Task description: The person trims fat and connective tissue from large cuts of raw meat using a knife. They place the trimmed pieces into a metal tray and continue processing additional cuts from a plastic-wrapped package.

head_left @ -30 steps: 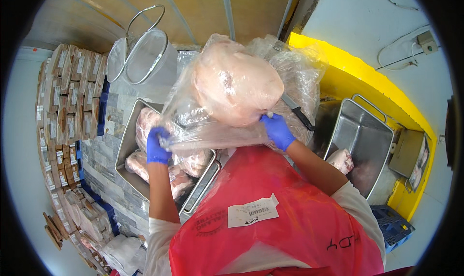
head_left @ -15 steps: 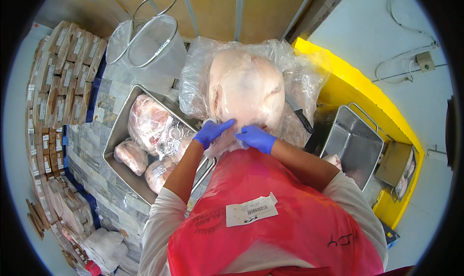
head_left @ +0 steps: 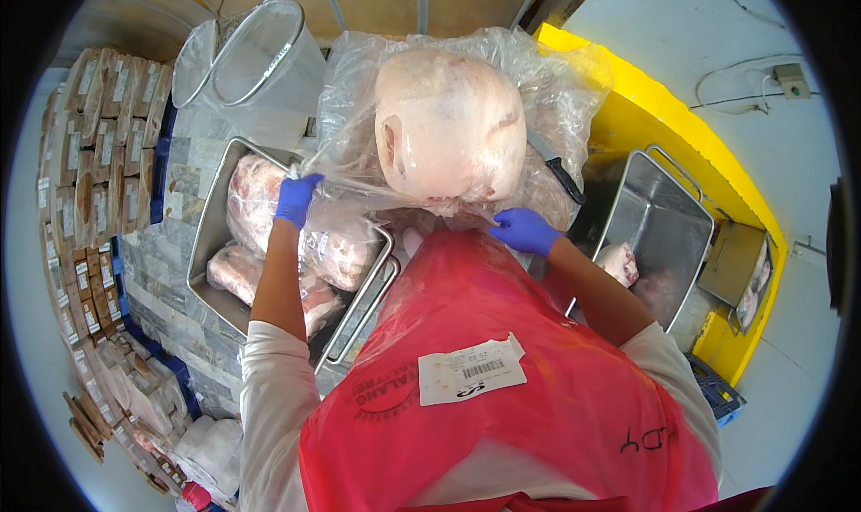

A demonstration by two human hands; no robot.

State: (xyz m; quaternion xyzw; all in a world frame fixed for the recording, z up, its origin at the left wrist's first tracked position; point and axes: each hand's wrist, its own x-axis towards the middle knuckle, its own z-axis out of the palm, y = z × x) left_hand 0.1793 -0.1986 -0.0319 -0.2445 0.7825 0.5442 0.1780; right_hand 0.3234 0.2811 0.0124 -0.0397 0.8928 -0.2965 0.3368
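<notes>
A large pale cut of raw meat (head_left: 448, 117) rests on crumpled clear plastic wrap (head_left: 556, 91). My left hand (head_left: 294, 198), in a blue glove, is closed on a stretched edge of clear plastic bag (head_left: 345, 180), left of the meat and over a steel tub (head_left: 203, 274) of wrapped meat pieces (head_left: 343, 256). My right hand (head_left: 525, 228), also gloved blue, grips the bag's other side below the meat. A black-handled knife (head_left: 565, 180) lies right of the meat. A red plastic apron (head_left: 502, 413) covers my front.
A steel tub (head_left: 659, 209) holding meat sits right, beside a yellow ledge (head_left: 628, 91) and smaller steel bin (head_left: 731, 270). Clear containers with metal rims (head_left: 251, 64) stand back left. Stacked cartons (head_left: 108, 153) line the left. A blue crate (head_left: 713, 386) is lower right.
A second ago the meat lay tilted inside the bag. It has turned, and my hands, close together half a second ago, have moved apart, stretching the plastic sideways.
</notes>
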